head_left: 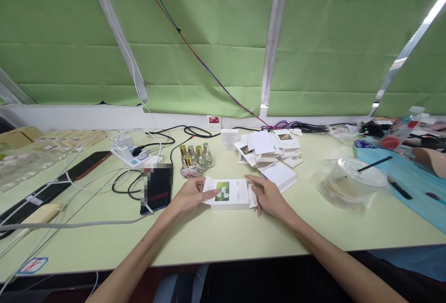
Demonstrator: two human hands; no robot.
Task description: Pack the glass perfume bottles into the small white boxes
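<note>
A small white cardboard box (pixel 228 195) with a green-and-white flower picture lies in front of me, its end flaps out at both sides. My left hand (pixel 191 194) grips its left end, thumb on top over the picture. At the right end my right hand (pixel 268 196) is closed around the side flap, its index finger reaching over the top. Behind the right hand are a closed white box (pixel 278 176) and a heap of flattened white cartons (pixel 259 147). Small glass bottles (pixel 200 155) with gold and silver caps stand behind my left hand.
A phone (pixel 156 189) lies left of my left arm, among cables and a power strip (pixel 127 152). A lidded clear plastic tub (pixel 355 175) stands at right, beside a blue sheet (pixel 407 173) with brushes. The table's front edge (pixel 244 261) runs beneath my forearms.
</note>
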